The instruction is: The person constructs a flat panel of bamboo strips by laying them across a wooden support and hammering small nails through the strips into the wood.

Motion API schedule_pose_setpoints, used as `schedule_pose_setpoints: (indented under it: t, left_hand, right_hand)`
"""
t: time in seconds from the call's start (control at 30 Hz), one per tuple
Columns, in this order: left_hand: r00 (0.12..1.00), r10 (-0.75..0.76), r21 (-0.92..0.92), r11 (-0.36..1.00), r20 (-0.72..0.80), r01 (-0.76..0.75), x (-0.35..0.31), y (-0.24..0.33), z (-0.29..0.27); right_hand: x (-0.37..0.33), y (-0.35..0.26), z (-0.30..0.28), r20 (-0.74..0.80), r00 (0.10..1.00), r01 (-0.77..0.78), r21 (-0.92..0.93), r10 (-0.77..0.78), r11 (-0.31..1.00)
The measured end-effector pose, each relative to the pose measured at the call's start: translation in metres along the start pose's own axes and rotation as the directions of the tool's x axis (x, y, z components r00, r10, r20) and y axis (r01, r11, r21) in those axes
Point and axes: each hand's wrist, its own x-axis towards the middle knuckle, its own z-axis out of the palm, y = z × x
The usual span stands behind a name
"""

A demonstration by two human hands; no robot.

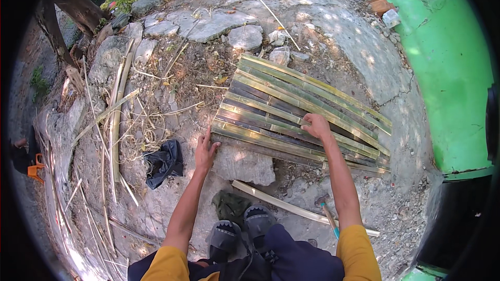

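Note:
Several split bamboo slats (291, 106), green, yellow and dark brown, lie side by side in front of me like a fan. They are close together at the left end and spread out toward the right. My left hand (207, 151) has its fingers apart, the index finger against the near left corner of the slats. Over the middle of the slats, my right hand (316, 126) is closed, its curled fingers at the edge of one bamboo slat. Beneath the near slats sits a flat stone block (245, 165), partly covered by them.
A crumpled black plastic bag (164, 164) lies left of my left hand. Long bamboo strips (117, 119) and curly shavings (140, 135) litter the left ground. Near my feet are a pale bamboo strip (291, 207) and a teal-handled tool (331, 218). A green wall (442, 73) rises at right.

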Motion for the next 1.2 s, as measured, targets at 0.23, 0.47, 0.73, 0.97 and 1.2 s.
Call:
schedule_pose_setpoints:
  t: [0.23,0.47,0.73,0.97,1.2]
  left_hand:
    - [1.000,0.022,-0.009,1.000,0.021,-0.022,0.003,0.000,-0.003]
    - [0.999,0.025,-0.013,1.000,0.027,-0.025,-0.001,-0.003,-0.002]
    - [0.997,0.072,-0.026,0.997,0.037,-0.071,0.007,0.004,0.005]
    - [0.998,0.067,0.027,0.997,0.012,-0.067,0.004,-0.004,0.000]
    - [0.999,-0.010,0.078,0.997,0.047,0.006,0.001,0.001,-0.002]
  right_hand:
    - [0.005,-0.004,0.011,-0.015,0.996,-0.086,-0.224,0.085,0.971]
    - [0.016,0.009,-0.004,0.113,0.994,0.012,-0.125,0.002,0.992]
    - [0.011,0.035,0.006,-0.219,0.976,0.018,0.102,0.004,0.995]
    - [0.004,0.019,0.039,-0.426,0.887,-0.128,0.144,0.179,0.981]
    - [-0.020,0.007,0.052,-0.476,0.866,-0.132,0.074,0.151,0.989]
